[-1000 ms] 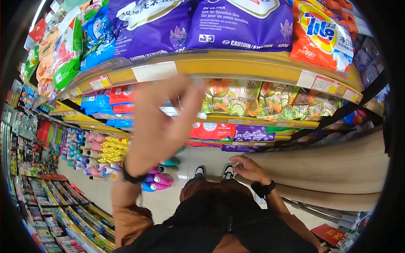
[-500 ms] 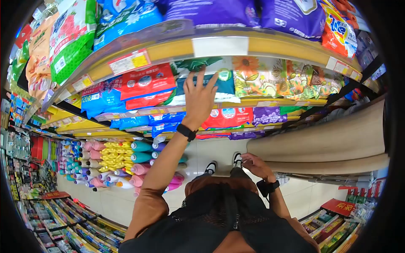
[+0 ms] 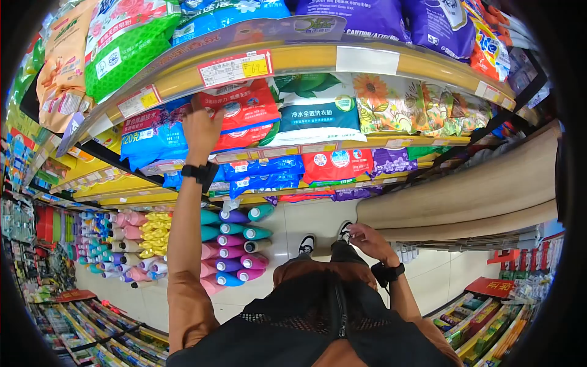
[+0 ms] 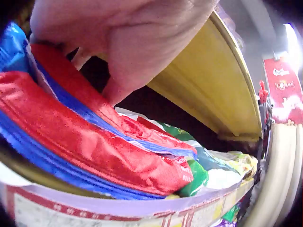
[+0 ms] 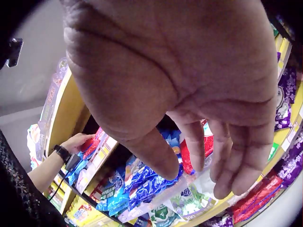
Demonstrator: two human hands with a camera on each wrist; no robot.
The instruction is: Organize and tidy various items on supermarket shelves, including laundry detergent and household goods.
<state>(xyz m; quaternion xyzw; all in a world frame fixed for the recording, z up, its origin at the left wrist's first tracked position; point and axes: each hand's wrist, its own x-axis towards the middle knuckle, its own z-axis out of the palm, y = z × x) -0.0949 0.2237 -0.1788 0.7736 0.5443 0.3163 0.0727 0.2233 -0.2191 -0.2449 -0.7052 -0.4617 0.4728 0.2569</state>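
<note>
My left hand [image 3: 202,129] reaches into the shelf below the top one, at a red bag of washing powder [image 3: 247,105]. In the left wrist view, the curled fingers and thumb of the left hand [image 4: 128,38] grip the upper edge of that red bag [image 4: 118,120]; the fingertips are partly hidden behind it. A second red bag [image 4: 90,142] with a blue edge lies in front. Down by my thigh, the right hand [image 3: 371,243] hangs loosely with nothing in it; its palm [image 5: 189,61] fills much of the right wrist view.
Left of the red bags is a blue bag [image 3: 156,136]; right are a white-and-teal bag [image 3: 318,113] and flowered bags [image 3: 391,104]. The yellow shelf edge [image 3: 306,58] overhangs them. Bottles [image 3: 232,238] stand on the floor. Large beige rolls [image 3: 465,189] lie at right.
My left hand has come down from before the upper shelf, touched the white-and-teal bag, then moved left to the red bag. The view has shifted left; the right hand still hangs low.
</note>
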